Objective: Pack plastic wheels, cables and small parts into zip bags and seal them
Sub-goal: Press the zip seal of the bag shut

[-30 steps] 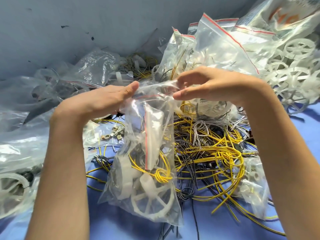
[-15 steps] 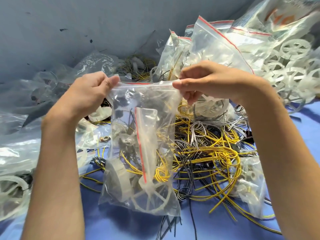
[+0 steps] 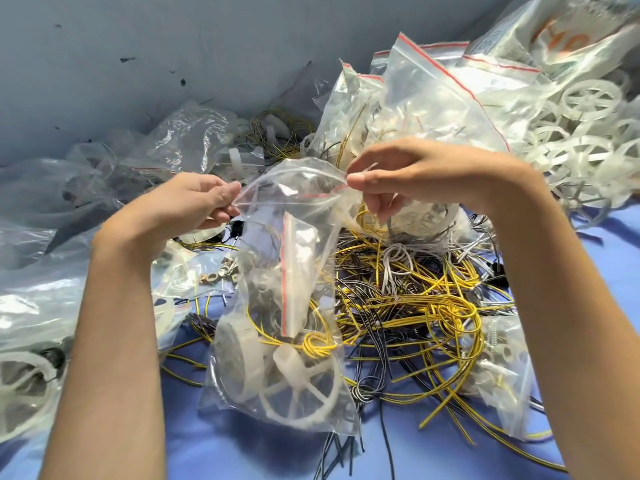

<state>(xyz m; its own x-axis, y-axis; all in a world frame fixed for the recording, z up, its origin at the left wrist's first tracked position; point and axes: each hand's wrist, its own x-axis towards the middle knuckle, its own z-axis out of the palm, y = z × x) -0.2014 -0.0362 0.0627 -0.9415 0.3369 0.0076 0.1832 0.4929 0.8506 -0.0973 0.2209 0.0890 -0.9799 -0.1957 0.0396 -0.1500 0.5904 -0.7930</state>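
Tabletop point(image 3: 609, 278) in flat blue fills the lower part of the frame, and a grey-blue wall point(image 3: 156, 57) with a few dark marks rises across the upper left. We hold the zip bag point(image 3: 301, 216) at the centre of the frame: our left hand point(image 3: 183, 209) pinches its left top corner between thumb and fingers, our right hand point(image 3: 426, 178) pinches the right corner at the red strip, and the mouth gapes between them. Inside the bag lie a white spoked wheel point(image 3: 298, 396), a coil of yellow cable point(image 3: 317, 344) and a smaller bag point(image 3: 294, 271) standing on end. Behind and right of it sprawls a tangle of loose cables point(image 3: 422, 306), yellow, grey and black. Filled bags point(image 3: 426, 109) lean at upper centre, a heap of wheels point(image 3: 575, 133) crowds the upper right, crumpled clear bags point(image 3: 45, 306) pile along the left edge, and small metal parts point(image 3: 214, 277) lie beside our left forearm.
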